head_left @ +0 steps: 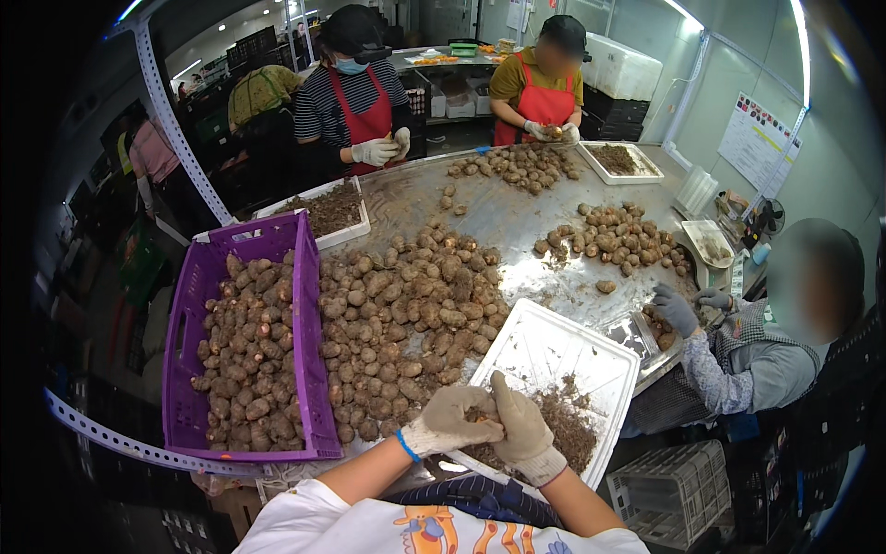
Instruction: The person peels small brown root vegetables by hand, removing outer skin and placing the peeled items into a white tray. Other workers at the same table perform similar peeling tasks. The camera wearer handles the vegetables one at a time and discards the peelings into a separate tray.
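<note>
Metal surface (406, 205) spans the frame's middle, its heap of brown tubers (397, 305) apparently left to clean. At lower centre, our left hand (448, 421) has its fingers clamped on one tuber (476, 415); our right hand (524, 427) meets it, grip unclear. Scrapings (570, 432) in the white tray (526, 343) suggest cleaning is under way; we cannot judge the purple crate (314, 369) at left.

It is a produce workroom: tubers (411, 291) lie heaped on a metal table (517, 214), with aproned workers (369, 115) at its far edge.
</note>
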A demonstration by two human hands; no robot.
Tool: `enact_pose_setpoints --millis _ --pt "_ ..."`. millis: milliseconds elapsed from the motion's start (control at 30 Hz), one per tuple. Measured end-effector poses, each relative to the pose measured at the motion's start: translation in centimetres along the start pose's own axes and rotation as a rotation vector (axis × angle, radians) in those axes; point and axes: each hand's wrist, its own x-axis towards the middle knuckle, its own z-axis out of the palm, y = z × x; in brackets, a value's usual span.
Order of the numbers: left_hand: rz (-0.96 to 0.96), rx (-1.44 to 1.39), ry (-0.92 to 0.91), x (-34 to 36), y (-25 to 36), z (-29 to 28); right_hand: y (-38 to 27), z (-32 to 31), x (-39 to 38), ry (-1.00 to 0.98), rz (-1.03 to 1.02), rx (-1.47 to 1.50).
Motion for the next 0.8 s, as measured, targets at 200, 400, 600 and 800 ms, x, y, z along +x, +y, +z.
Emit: enact_pose_setpoints --millis 200,400,600,800 --pt "-0.136 -0.232 0.132 0.0 -1.2 1.2 -0.2 -0.3 -0.1 -0.052 -0.002 -0.023" --pt "-0.154 -0.621 0.073 -1.1 -0.3 0.8 0.5 1.5 -1.0 0.240 0.036 0.069" --pt "-0.108 -0.742 0.127 -1.2 -1.7 3.4 -2.7 0.1 0.4 0.268 0.117 0.091" --pt "-0.062 -0.739 0.245 -0.7 -1.3 3.1 -3.1 -2.9 2.0 0.255 0.118 -0.023"
